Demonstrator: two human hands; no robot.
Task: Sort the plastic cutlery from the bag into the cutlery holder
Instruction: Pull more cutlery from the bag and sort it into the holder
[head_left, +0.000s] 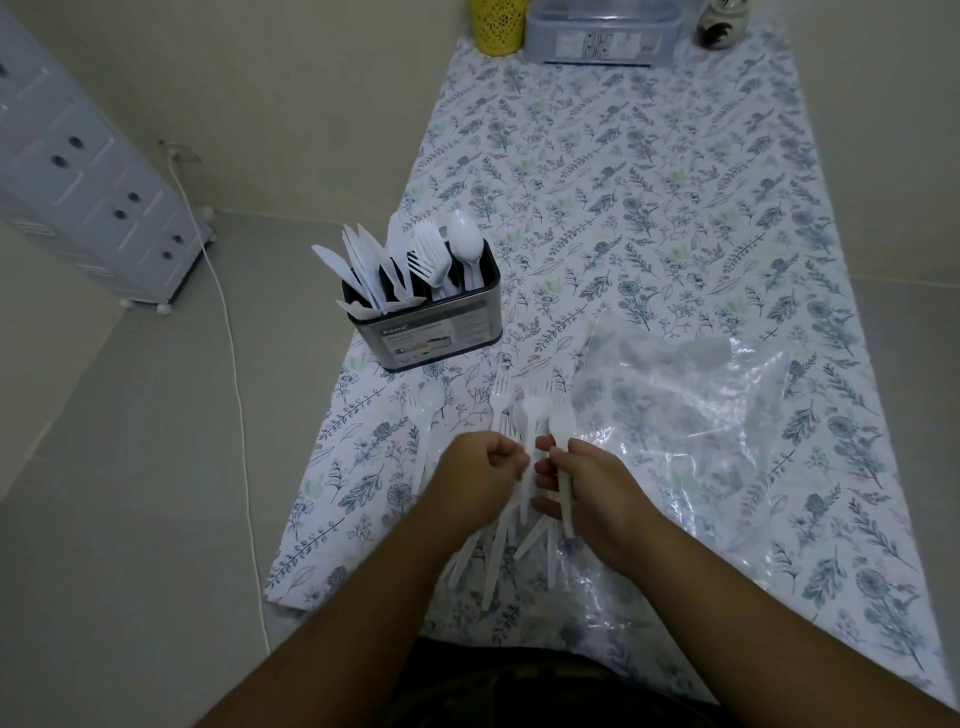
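Loose white forks (524, 415) fanned just in front of cutlery holder (431, 317), right hand (582, 483) gripping several, left hand (483, 467) curled on handles beside it, clear bag (691, 395) right of holder, knives, forks, spoon already slotted inside.

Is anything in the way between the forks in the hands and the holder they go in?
Nothing visible blocks it. Between the forks held by the right hand and the cutlery holder lies only flat floral cloth, with a loose spoon off to the left. The plastic bag lies right of that path.
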